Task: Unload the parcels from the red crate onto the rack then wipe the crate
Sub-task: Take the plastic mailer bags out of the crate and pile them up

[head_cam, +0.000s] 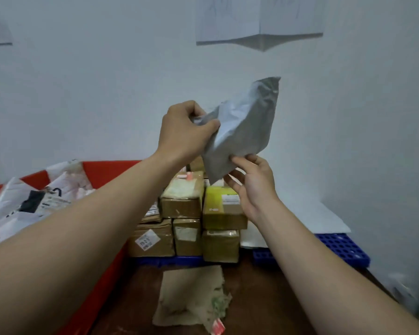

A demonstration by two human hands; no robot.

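Observation:
I hold a grey plastic parcel bag [244, 126] up in the air above a stack of boxes. My left hand [184, 131] grips its upper left corner. My right hand [254, 187] pinches its lower edge from below. The red crate [107, 170] stands at the left, with white plastic parcels [32, 201] lying in it. Stacked cardboard parcels [186, 213] sit on a blue perforated rack [344, 247] on the floor, under the grey bag.
A crumpled beige cloth [191, 298] lies on the brown floor in front of the boxes. A white sheet [307, 218] covers part of the blue rack at the right. White walls stand behind and to the right.

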